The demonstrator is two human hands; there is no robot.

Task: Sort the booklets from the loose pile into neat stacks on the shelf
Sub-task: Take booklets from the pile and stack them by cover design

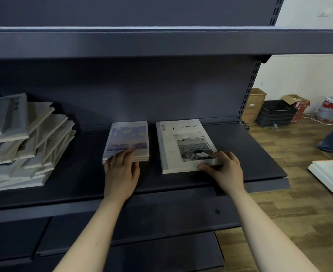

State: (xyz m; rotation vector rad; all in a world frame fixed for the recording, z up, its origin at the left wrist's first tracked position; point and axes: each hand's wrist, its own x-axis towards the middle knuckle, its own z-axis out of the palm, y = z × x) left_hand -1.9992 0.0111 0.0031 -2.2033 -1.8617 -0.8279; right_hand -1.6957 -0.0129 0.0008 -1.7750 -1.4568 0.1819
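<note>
Dark grey metal shelf (181, 183), with wood-plank floor (289, 213) off its right end. Left hand (120, 171) lies flat, fingers straight, on the near edge of the purple-sky booklet stack (128, 138) at mid-shelf. Right hand (224, 169) curls fingers and thumb round the near right corner of the larger Time & Memory stack (173, 146), just beside it; white cover, black-and-white sea photo. Loose pile (24, 142) of pale booklets sits skewed at the left edge. Far right: black crate (275, 113) and paint bucket (326, 112) by a white wall.
</note>
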